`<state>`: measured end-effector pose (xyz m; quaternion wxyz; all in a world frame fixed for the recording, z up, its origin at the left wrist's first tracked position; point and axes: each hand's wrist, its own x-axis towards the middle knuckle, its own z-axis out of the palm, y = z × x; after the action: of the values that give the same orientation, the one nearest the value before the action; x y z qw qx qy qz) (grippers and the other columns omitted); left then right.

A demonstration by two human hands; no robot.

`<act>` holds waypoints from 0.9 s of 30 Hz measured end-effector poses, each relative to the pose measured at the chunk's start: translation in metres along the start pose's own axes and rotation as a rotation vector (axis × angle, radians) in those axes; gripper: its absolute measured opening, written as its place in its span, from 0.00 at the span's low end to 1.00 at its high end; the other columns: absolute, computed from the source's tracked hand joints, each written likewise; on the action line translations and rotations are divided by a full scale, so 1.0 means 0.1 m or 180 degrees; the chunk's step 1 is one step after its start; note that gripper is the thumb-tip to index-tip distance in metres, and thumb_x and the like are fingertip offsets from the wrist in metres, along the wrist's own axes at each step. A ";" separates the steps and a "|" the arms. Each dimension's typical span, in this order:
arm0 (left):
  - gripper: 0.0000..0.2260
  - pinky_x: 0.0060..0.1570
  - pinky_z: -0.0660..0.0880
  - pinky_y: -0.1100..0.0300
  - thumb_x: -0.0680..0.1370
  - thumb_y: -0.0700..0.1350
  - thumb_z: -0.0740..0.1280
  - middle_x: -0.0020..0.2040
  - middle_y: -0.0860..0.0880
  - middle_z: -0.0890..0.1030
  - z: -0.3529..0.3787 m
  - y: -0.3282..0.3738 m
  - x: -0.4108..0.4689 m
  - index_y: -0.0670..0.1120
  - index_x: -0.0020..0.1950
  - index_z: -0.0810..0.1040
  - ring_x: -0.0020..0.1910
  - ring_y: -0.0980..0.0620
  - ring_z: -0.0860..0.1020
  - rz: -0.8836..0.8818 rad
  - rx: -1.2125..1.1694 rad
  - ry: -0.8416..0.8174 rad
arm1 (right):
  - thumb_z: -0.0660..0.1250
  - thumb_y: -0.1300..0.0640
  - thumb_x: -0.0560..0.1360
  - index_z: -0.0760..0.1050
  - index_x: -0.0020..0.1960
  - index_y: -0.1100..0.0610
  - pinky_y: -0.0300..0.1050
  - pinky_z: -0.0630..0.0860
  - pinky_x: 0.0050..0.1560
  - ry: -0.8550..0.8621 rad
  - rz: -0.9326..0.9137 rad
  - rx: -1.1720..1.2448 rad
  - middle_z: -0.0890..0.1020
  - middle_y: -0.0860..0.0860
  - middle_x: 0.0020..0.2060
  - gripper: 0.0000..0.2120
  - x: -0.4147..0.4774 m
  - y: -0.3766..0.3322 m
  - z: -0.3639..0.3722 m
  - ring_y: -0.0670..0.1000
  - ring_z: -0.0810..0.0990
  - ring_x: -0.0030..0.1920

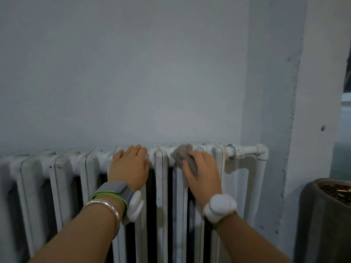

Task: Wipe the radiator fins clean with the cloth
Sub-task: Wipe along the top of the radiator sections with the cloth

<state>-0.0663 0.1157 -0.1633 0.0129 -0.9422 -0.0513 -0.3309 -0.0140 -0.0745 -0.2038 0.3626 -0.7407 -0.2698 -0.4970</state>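
Back wall (133,73): painted pale grey-white, matte, faintly scuffed. A wall pier (271,92) stands proud of it towards the right, in the same paint.

Pier's right corner edge (294,88): rough and chipped, with darker specks along all of its visible height.

Right of the pier: a brighter white wall face (319,82) with one small dark mark (323,127).

Further right of the pier, at the edge of view: an opening (346,111) showing a pale band, teal-grey below it. Window or doorway, cannot tell.

Low and right of the pier: a dark grey bin (322,224), with brownish contents (340,189) at its rim.

Light: dim, cool, even.
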 end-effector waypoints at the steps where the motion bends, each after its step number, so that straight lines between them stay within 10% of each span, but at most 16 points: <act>1: 0.19 0.72 0.52 0.54 0.81 0.50 0.52 0.74 0.52 0.64 0.00 0.00 0.00 0.49 0.73 0.63 0.73 0.52 0.62 -0.0002 -0.0007 0.0009 | 0.64 0.52 0.76 0.75 0.54 0.55 0.35 0.64 0.49 -0.0012 0.0027 -0.0037 0.77 0.51 0.47 0.10 0.14 -0.03 0.00 0.49 0.70 0.49; 7: 0.19 0.72 0.52 0.55 0.82 0.51 0.51 0.74 0.53 0.63 0.00 -0.01 0.02 0.50 0.73 0.61 0.73 0.53 0.61 0.0008 0.0053 0.0037 | 0.60 0.53 0.79 0.73 0.58 0.58 0.50 0.70 0.51 -0.0584 0.0236 -0.0525 0.79 0.57 0.50 0.13 0.80 -0.14 0.17 0.57 0.70 0.53; 16: 0.20 0.73 0.52 0.54 0.82 0.52 0.50 0.76 0.53 0.60 0.05 -0.05 0.03 0.51 0.74 0.59 0.75 0.53 0.58 0.0037 0.0123 0.0034 | 0.51 0.52 0.82 0.74 0.59 0.60 0.44 0.70 0.51 -0.2340 0.0700 -0.0729 0.78 0.59 0.59 0.17 1.04 -0.01 0.56 0.59 0.77 0.57; 19: 0.20 0.73 0.51 0.55 0.82 0.52 0.50 0.76 0.53 0.60 0.05 -0.04 0.03 0.51 0.74 0.58 0.75 0.54 0.57 0.0014 0.0128 0.0040 | 0.52 0.55 0.82 0.72 0.65 0.59 0.44 0.70 0.55 -0.2488 0.0659 -0.0751 0.77 0.59 0.62 0.18 1.07 -0.05 0.53 0.59 0.75 0.60; 27: 0.20 0.73 0.52 0.54 0.82 0.51 0.51 0.76 0.52 0.60 0.03 -0.05 0.03 0.51 0.74 0.59 0.75 0.53 0.58 0.0019 0.0098 -0.0039 | 0.53 0.56 0.79 0.72 0.41 0.59 0.46 0.71 0.46 -0.2070 0.0624 -0.0811 0.79 0.61 0.49 0.13 0.95 -0.01 0.57 0.60 0.78 0.49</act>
<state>-0.0622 0.1213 -0.1640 0.0281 -0.9440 -0.0537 -0.3243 0.0504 -0.0238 -0.1285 0.2085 -0.9217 -0.2346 -0.2280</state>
